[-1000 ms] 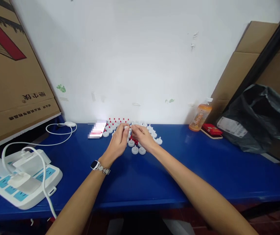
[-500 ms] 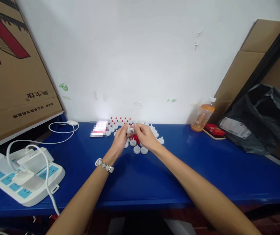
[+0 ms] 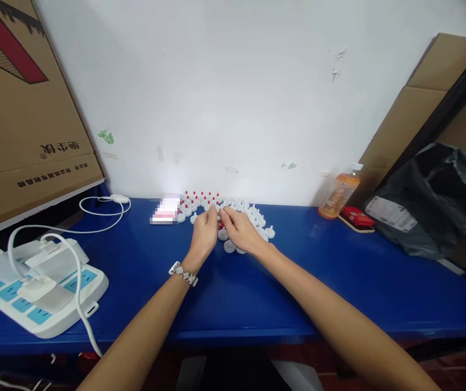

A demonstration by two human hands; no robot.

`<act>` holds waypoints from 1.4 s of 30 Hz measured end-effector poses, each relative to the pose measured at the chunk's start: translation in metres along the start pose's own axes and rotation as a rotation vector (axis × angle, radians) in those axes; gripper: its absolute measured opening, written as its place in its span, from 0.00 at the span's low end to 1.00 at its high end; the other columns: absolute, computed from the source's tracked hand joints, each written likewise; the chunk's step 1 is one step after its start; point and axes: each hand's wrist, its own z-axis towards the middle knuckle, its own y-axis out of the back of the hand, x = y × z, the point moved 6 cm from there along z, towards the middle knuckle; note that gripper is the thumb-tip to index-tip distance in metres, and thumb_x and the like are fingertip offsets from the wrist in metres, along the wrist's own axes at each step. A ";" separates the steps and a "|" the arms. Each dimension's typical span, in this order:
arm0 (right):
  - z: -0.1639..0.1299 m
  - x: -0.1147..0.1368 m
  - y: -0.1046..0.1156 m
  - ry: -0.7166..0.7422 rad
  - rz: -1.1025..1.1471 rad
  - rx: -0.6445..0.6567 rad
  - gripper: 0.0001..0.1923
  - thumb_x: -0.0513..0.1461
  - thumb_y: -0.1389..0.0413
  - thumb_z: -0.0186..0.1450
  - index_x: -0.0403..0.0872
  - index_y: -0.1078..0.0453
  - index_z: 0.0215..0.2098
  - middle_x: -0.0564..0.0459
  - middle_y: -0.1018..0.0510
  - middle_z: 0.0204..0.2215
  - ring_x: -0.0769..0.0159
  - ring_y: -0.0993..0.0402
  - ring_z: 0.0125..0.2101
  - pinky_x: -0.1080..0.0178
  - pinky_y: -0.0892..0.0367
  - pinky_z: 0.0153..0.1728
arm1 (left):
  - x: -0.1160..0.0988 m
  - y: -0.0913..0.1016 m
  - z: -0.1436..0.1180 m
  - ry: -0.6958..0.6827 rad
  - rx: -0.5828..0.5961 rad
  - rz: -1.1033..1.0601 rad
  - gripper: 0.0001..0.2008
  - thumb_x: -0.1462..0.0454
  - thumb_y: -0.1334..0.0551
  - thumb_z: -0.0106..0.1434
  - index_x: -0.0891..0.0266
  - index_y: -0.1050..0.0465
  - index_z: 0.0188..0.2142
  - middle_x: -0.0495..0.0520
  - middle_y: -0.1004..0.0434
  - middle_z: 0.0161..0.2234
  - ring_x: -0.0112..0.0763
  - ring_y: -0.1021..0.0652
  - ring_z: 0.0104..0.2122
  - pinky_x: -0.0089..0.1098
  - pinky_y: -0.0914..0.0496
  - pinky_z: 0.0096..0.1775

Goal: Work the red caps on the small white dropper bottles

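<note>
My left hand [image 3: 205,234] and my right hand [image 3: 238,227] meet over the middle of the desk, both with closed fingers. My left hand grips a white nozzle cap, now mostly hidden behind the fingers. The right thumb and fingertips pinch close against it; what they hold is hidden. Small red tips [image 3: 222,225] lie partly covered beneath the hands. To the right and in front stand several white nozzle caps [image 3: 270,232] with bare spouts. Behind the left hand, more white caps with red tips [image 3: 186,209] stand in rows against the wall.
A blurred-out flat item [image 3: 166,210] lies left of the caps. A white power strip [image 3: 49,320] with plugs and cables sits at the left. An orange drink bottle [image 3: 340,193], a red box [image 3: 357,216] on a phone and a black plastic bag [image 3: 428,201] are at the right.
My hands have drawn closer together, and the left hand has turned so that its back hides the white cap. The view has shifted slightly.
</note>
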 end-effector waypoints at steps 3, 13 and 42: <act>-0.001 0.001 0.001 0.004 0.009 -0.022 0.18 0.46 0.59 0.73 0.48 0.45 0.27 0.59 0.37 0.20 0.70 0.40 0.23 0.66 0.47 0.29 | -0.002 0.003 -0.001 -0.059 -0.019 0.100 0.23 0.48 0.48 0.65 0.59 0.44 0.20 0.44 0.44 0.15 0.24 0.41 0.17 0.28 0.47 0.19; 0.007 -0.024 -0.017 -0.379 0.555 0.148 0.25 0.55 0.51 0.67 0.50 0.49 0.20 0.63 0.48 0.13 0.74 0.52 0.15 0.67 0.51 0.18 | -0.010 0.002 -0.005 -0.127 -0.068 0.184 0.23 0.50 0.49 0.66 0.59 0.45 0.20 0.45 0.45 0.17 0.25 0.40 0.19 0.28 0.46 0.21; -0.006 -0.043 0.026 -0.243 -0.063 -0.130 0.12 0.43 0.47 0.63 0.45 0.29 0.26 0.57 0.28 0.19 0.70 0.34 0.23 0.67 0.42 0.29 | -0.009 0.030 -0.035 -0.377 0.372 0.665 0.13 0.53 0.38 0.63 0.56 0.26 0.42 0.52 0.30 0.37 0.33 0.29 0.35 0.32 0.33 0.39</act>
